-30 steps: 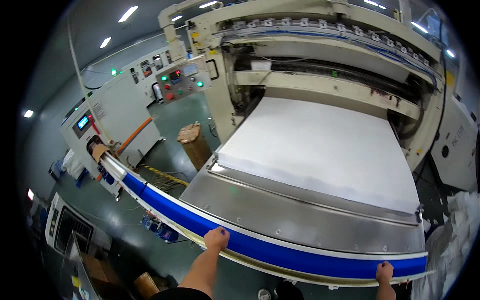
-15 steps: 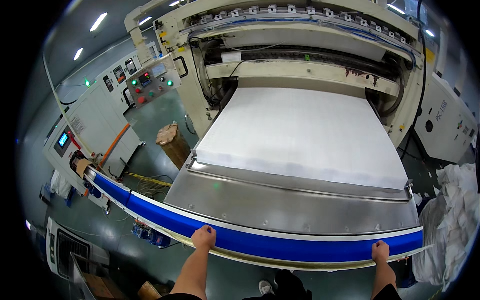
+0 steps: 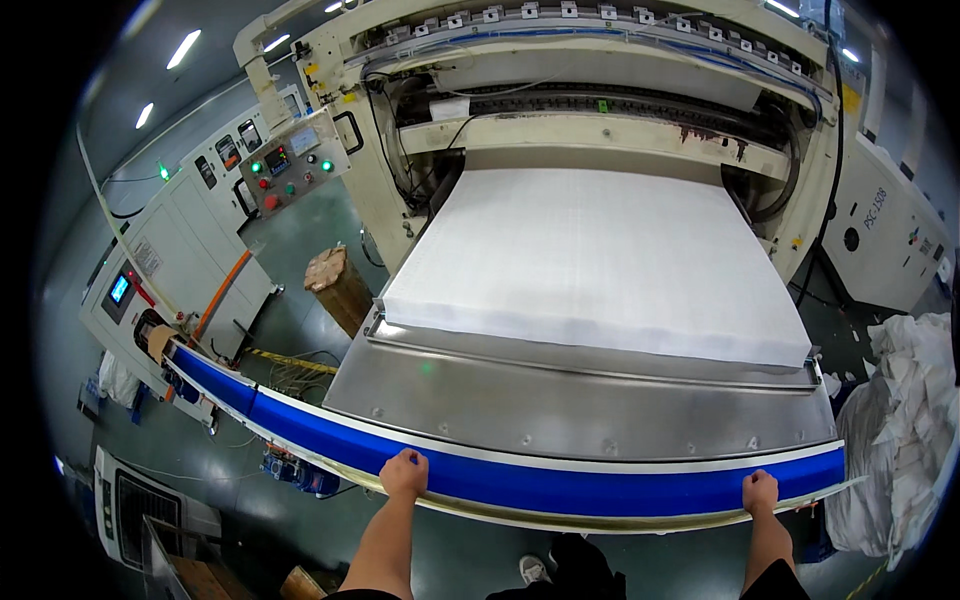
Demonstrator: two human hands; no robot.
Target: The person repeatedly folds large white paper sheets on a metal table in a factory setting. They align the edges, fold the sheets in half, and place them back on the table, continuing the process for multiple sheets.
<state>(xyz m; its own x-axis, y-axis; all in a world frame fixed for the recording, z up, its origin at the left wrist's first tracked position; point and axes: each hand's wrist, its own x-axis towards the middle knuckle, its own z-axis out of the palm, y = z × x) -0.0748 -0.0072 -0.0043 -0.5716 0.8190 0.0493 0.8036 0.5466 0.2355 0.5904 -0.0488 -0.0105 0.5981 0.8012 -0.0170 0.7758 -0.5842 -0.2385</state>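
L hand (image 3: 404, 473) & R hand (image 3: 760, 491) gripping smooth blue belt (image 3: 560, 487), dull steel plate (image 3: 560, 410)

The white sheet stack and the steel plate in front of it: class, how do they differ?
The white sheet stack is matte and finely textured; the bare steel plate is grey, smooth and reflective. The stack lies nearer the machine; the plate lies nearer the blue belt, whose front edge both hands grip. Both are broad and flat.
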